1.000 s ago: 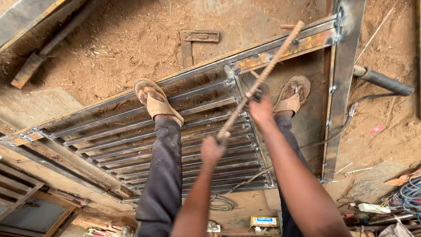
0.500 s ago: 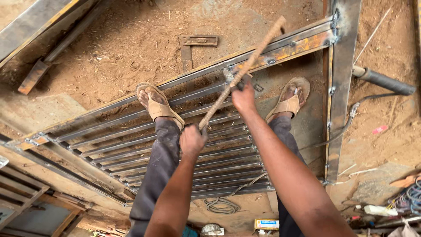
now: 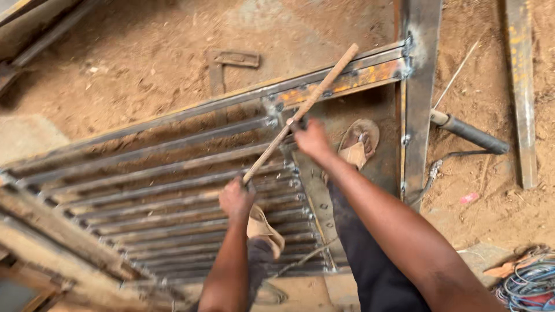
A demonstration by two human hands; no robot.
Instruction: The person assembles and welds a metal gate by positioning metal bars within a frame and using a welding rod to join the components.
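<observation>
Landmark: steel frame (image 3: 173,190), laid flat on sandy ground, barred panel to the left, flat plate section to the right.

Nearest the camera, over the barred panel: left hand (image 3: 236,199), fist wrapped round the lower end of the rod (image 3: 300,112). Just below it, a sandalled foot (image 3: 263,231) raised over the bars.

Further out, above the junction of bars and plate: right hand (image 3: 311,138), fingers curled round the rod near mid-length. Both hands clamped, none spread.

Rod: long, thin, straight, rust-brown, rising from the left fist up and rightward, tip over the orange-stained top rail (image 3: 341,81) of the frame. No sag visible between the grips, so judged stiff; slender, so likely moderate in weight for its length. Surface looks rough or ribbed, judged unlikely to slip in a bare palm. Best grip judged as shown: one hand at the end, the other near the middle, for control of the free tip.

On the plate section, right of the right hand: second sandal (image 3: 358,141), sole flat.

Beyond the frame's right upright (image 3: 417,104): dark cylindrical handle (image 3: 468,133) with cable, lying on sand. Far right, near the lower corner: coiled cables (image 3: 529,283).

Past the top rail, on sand: small flat metal bracket (image 3: 231,60).
</observation>
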